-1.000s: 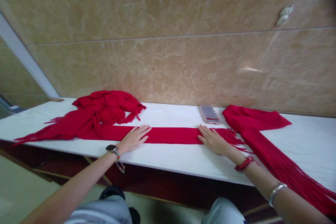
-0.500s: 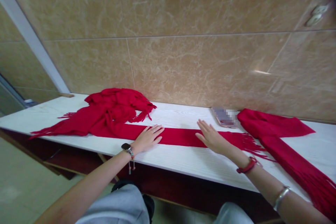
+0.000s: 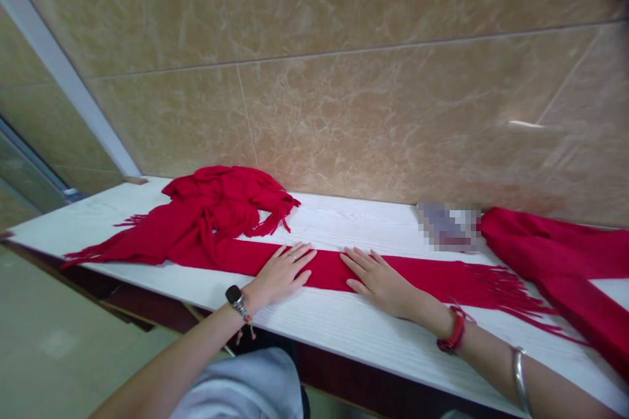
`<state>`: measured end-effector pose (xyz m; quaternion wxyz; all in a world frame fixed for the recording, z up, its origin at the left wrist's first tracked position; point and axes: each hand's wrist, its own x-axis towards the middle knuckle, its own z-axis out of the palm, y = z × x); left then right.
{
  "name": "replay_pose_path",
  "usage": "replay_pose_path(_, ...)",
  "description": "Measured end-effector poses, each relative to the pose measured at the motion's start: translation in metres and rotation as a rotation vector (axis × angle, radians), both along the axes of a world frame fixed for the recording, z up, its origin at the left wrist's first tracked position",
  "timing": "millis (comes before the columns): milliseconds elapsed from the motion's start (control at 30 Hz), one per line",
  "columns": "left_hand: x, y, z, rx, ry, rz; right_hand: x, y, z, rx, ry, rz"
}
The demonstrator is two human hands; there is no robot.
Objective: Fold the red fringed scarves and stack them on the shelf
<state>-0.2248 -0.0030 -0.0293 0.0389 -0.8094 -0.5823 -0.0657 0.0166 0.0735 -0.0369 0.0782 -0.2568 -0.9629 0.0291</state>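
A red fringed scarf lies in a flat folded strip along the white tabletop, its fringe pointing right. My left hand rests palm down on the strip, fingers spread and pointing away from me. To its right, my right hand also lies flat on the same strip, fingers apart, with a short stretch of cloth showing between the two hands. Neither hand grips the cloth. The strip's left end meets a crumpled heap of red scarves and partly disappears under it.
Another red scarf lies folded at the right, near the strip's fringe. A blurred-out flat object is beside it at the back. Behind the white table rises a tan marble-patterned wall.
My right hand has moved left and come down onto the strip, closer to my left hand. My left hand stays on the cloth. The view has shifted slightly left.
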Motion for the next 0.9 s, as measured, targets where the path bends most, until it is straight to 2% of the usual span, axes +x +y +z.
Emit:
replay_pose_path(100,0.001,-0.001,0.001,-0.004,0.002,-0.016,0.0,0.001,-0.004,0.006,0.033,0.002)
replay_pose_path(200,-0.009,-0.006,0.006,-0.034,0.018,-0.002,0.001,0.003,-0.006,0.005,0.038,0.01)
replay_pose_path(267,-0.023,-0.012,0.009,-0.084,0.027,0.072,0.004,0.005,-0.007,-0.01,0.021,0.013)
replay_pose_path(400,-0.054,-0.025,0.011,-0.198,0.0,0.332,0.009,0.011,-0.011,-0.045,0.003,0.033)
replay_pose_path(467,-0.063,-0.029,0.009,-0.218,-0.02,0.395,0.01,0.013,-0.015,-0.032,0.013,0.025)
replay_pose_path(567,-0.064,-0.029,0.007,-0.222,-0.023,0.398,0.002,0.013,-0.013,0.044,0.03,0.003)
replay_pose_path(700,-0.051,-0.027,0.008,-0.205,0.006,0.416,-0.031,0.003,0.007,0.135,0.068,0.087)
replay_pose_path(800,-0.037,-0.027,0.012,-0.141,0.029,0.298,-0.059,-0.008,0.018,0.067,0.024,0.198)
replay_pose_path(900,-0.026,-0.025,0.017,-0.21,0.028,0.214,-0.071,-0.013,0.016,-0.022,-0.025,0.235)
